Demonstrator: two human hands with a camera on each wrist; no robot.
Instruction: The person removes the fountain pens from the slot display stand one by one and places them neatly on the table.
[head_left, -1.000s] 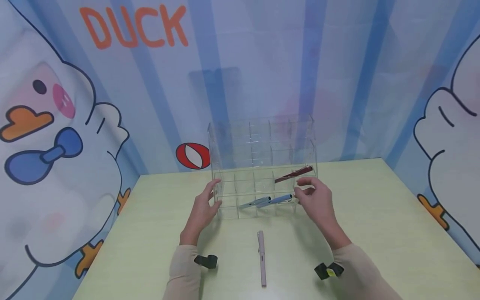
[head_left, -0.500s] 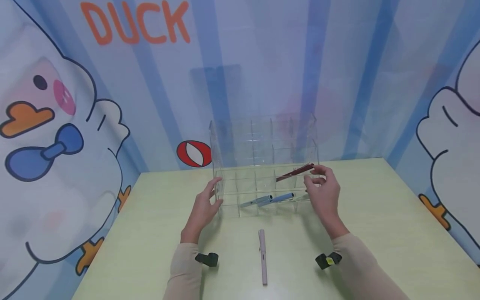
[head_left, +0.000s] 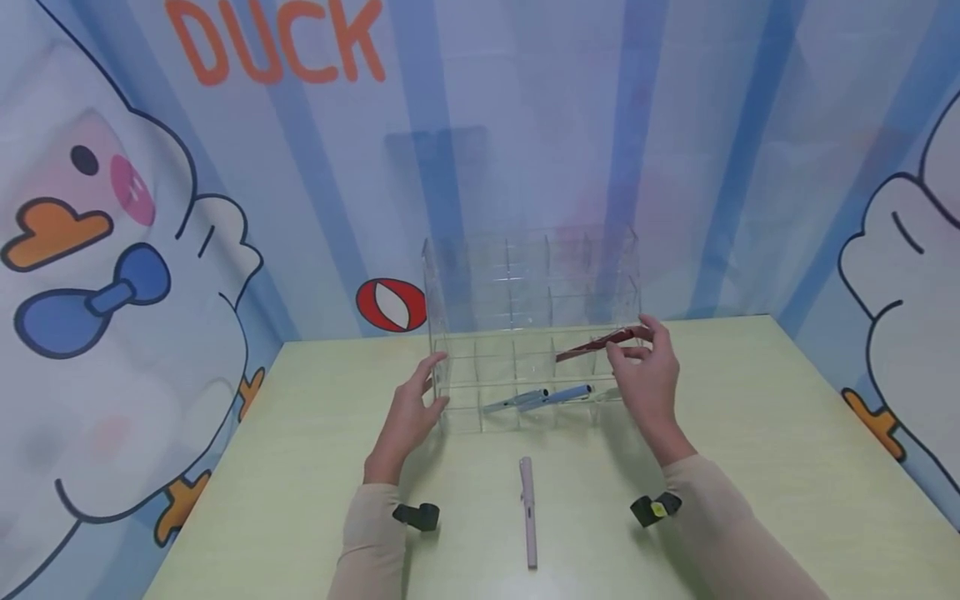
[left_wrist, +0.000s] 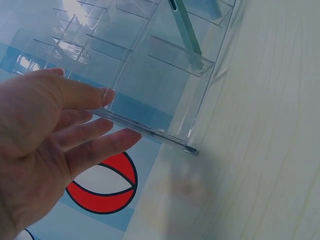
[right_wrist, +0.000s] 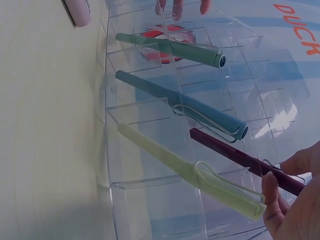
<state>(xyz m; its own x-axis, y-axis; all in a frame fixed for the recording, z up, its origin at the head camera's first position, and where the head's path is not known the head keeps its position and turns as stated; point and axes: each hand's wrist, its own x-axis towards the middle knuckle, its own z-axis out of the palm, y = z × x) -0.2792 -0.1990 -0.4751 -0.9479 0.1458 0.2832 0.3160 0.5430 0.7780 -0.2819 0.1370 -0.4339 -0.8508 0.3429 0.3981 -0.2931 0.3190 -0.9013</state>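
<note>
My left hand (head_left: 407, 423) grips the left side panel of a clear, stepped acrylic rack (left_wrist: 150, 131), thumb on one face and fingers on the other. At the rack's right end my right hand (head_left: 647, 385) pinches the cap end of a dark red pen (right_wrist: 225, 150), which slants across a compartment in the second row. Along the front row lean a green pen (right_wrist: 170, 47), a blue pen (right_wrist: 155, 90) and a pale green pen (right_wrist: 190, 172), each in its own compartment. A lilac pen (head_left: 528, 512) lies on the table in front of the rack, between both forearms.
The pale wooden table (head_left: 300, 467) ends at a blue-striped backdrop (head_left: 517, 150) with duck drawings, close behind the rack. Upper rack tiers rise behind the pens, their thin dividers hard to see. Both wrists wear black camera mounts.
My right hand has moved up and back from beside the front-row pens to the dark red pen and now pinches its cap end. The left hand stays on the rack's side.
</note>
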